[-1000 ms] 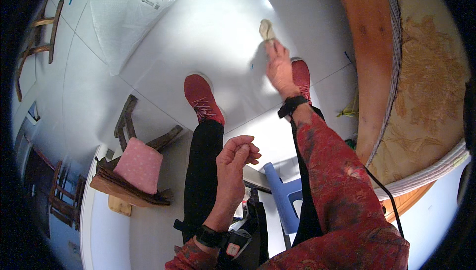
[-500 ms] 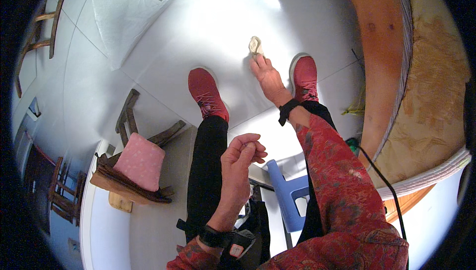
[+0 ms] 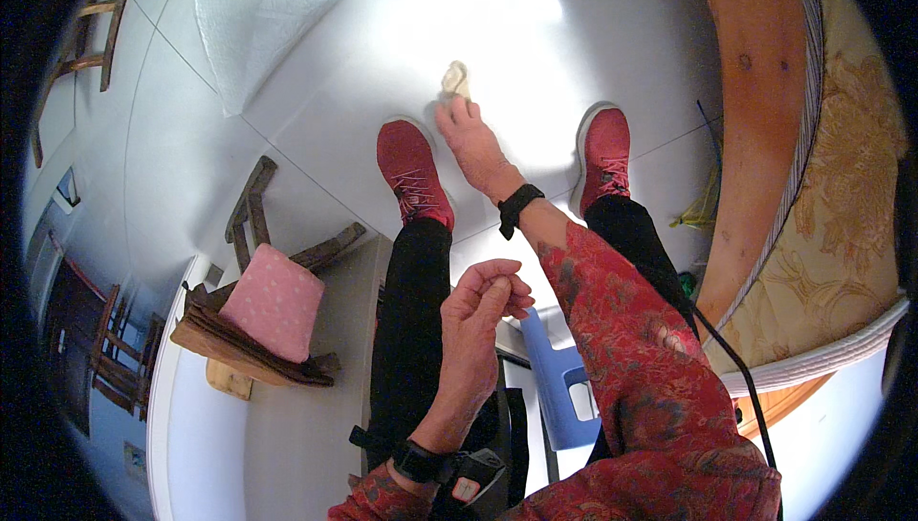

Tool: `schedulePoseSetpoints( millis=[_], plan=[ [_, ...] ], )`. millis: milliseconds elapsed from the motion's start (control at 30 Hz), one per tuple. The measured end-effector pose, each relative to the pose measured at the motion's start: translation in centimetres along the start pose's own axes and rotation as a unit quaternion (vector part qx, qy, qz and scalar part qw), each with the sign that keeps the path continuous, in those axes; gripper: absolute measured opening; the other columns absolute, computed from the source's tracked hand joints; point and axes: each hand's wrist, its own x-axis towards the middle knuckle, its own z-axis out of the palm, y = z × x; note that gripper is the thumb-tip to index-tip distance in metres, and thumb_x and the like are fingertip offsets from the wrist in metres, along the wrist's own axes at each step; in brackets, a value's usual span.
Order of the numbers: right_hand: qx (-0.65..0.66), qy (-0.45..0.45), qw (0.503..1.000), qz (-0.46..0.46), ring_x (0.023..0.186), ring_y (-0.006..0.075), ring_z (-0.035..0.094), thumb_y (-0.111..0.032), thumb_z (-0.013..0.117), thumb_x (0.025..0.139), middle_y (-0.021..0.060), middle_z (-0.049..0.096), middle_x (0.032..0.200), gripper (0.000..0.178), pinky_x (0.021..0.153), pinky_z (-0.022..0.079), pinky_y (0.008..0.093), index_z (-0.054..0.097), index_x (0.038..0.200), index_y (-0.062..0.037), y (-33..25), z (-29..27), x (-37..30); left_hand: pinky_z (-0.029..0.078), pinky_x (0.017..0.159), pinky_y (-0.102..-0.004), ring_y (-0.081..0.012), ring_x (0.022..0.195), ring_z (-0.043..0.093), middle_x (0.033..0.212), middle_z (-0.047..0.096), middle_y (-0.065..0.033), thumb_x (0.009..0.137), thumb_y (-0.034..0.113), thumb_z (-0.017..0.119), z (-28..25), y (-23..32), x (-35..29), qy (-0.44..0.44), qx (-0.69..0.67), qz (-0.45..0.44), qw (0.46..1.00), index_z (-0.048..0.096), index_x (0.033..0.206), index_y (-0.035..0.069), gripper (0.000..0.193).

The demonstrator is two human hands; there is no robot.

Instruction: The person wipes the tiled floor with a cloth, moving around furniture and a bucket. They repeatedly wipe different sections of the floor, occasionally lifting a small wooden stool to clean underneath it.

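Your right hand (image 3: pixel 478 150) has that pale scrap (image 3: pixel 455 80) pinched, so it's poking out just past the fingertips. Left shoe (image 3: pixel 411 169) is just left of that grip, right shoe (image 3: pixel 606 148) off to its right. Your left hand (image 3: pixel 470 320) is nearer you, thumb and fingers pressed together, near the blue stool (image 3: pixel 550 368).

small object (image 3: pixel 456 78) cream | shoes (image 3: pixel 406 160) red | sleeves (image 3: pixel 622 320) red, patterned | cushion (image 3: pixel 274 301) pink

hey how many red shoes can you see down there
2: the left red shoe, just left of the right hand, and the right red shoe, farther right. No others show.
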Motion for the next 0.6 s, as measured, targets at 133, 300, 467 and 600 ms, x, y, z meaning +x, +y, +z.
schedulePoseSetpoints(
  millis=[133, 300, 467, 600],
  plan=[
    [-0.148, -0.112, 0.971, -0.149, 0.094, 0.0288, 0.049, -0.007, 0.056, 0.077, 0.0142, 0.046, 0.104, 0.020, 0.084, 0.048, 0.0334, 0.058, 0.097, -0.0030, 0.8, -0.8, 0.1, 0.048, 0.070, -0.0258, -0.0128, 0.075, 0.059, 0.084, 0.059, -0.0045, 0.094, 0.012, 0.049, 0.1, -0.1, -0.1, 0.011, -0.008, -0.003, 1.000, 0.058, 0.104, 0.002, 0.017],
    [-0.146, -0.104, 0.967, -0.179, 0.088, 0.0238, 0.048, -0.010, 0.056, 0.078, 0.0092, 0.047, 0.100, 0.008, 0.080, 0.044, 0.0324, 0.059, 0.085, -0.0069, 2.0, -1.2, -0.7, 0.047, 0.071, -0.0250, -0.0120, 0.078, 0.059, 0.087, 0.061, -0.0043, 0.095, 0.014, 0.049, -0.1, -0.2, -0.2, 0.008, -0.012, 0.010, 1.000, 0.058, 0.106, 0.001, 0.019],
    [-0.127, -0.104, 0.977, -0.139, 0.087, 0.0275, 0.049, -0.011, 0.055, 0.081, 0.0115, 0.049, 0.094, 0.007, 0.081, 0.045, 0.0381, 0.057, 0.077, -0.0053, 2.5, 0.3, -2.0, 0.048, 0.072, -0.0272, -0.0135, 0.077, 0.058, 0.085, 0.059, -0.0046, 0.094, 0.013, 0.048, 0.0, -0.5, -0.3, 0.012, -0.010, 0.016, 1.000, 0.058, 0.106, 0.002, 0.019],
    [-0.122, -0.101, 0.984, -0.081, 0.083, 0.0314, 0.053, -0.010, 0.056, 0.080, 0.0138, 0.053, 0.095, 0.008, 0.080, 0.046, 0.0422, 0.057, 0.076, -0.0028, 3.2, 1.7, -4.3, 0.048, 0.071, -0.0268, -0.0131, 0.077, 0.058, 0.086, 0.060, -0.0044, 0.094, 0.013, 0.048, -0.1, -0.5, -0.5, 0.014, 0.003, 0.021, 1.000, 0.058, 0.106, 0.001, 0.019]
  ],
)
